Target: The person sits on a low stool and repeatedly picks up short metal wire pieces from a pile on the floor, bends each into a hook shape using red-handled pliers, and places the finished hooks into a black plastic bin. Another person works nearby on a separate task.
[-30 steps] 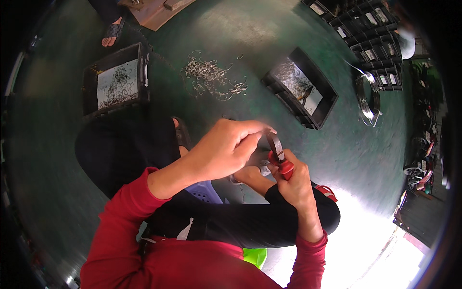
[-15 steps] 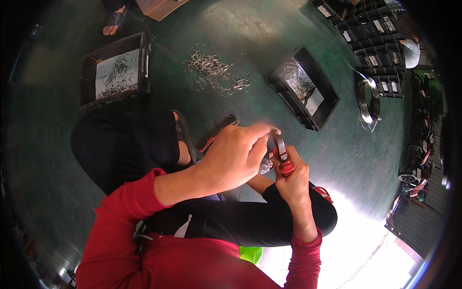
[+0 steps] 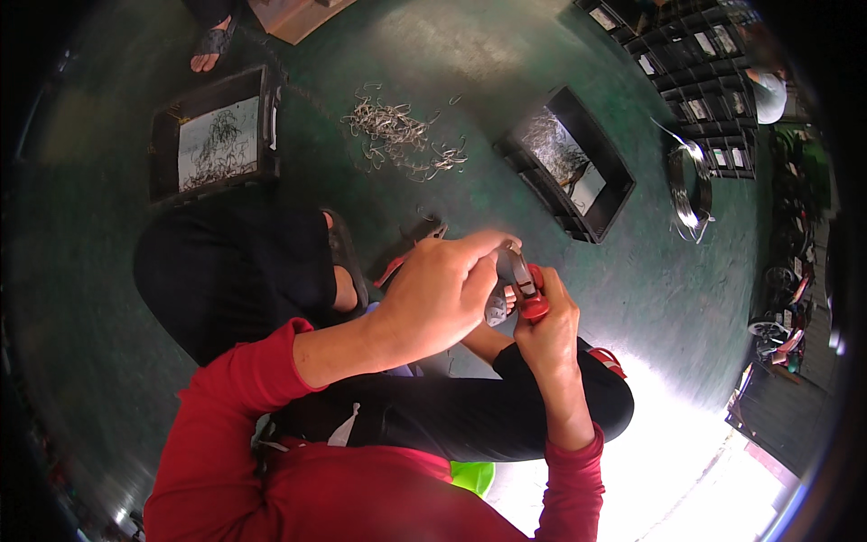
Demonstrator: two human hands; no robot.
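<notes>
My right hand (image 3: 549,332) is wrapped round the red handles of a pair of pliers (image 3: 522,276), whose grey jaws point up and away from me. At the tip of those jaws the fingers of my left hand (image 3: 432,287) are pinched together. Whatever they hold there is too small to make out. Below and beyond my left hand, a red-handled tool (image 3: 390,270) lies on the floor, partly covered. Further off, bent wire hooks (image 3: 390,126) lie in a loose pile on the green floor.
A black crate (image 3: 270,126) of small wire pieces stands at left, another black crate (image 3: 619,194) at right. Beyond it are a wire coil (image 3: 684,200) and stacked crates (image 3: 700,79), with a person's sleeve (image 3: 769,98) beside them. Another person's foot (image 3: 208,52) and a cardboard box (image 3: 293,18) are at the top.
The pliers and the fingertips of my left hand have shifted slightly left, and the pliers have turned a little. Both hands keep their grip.
</notes>
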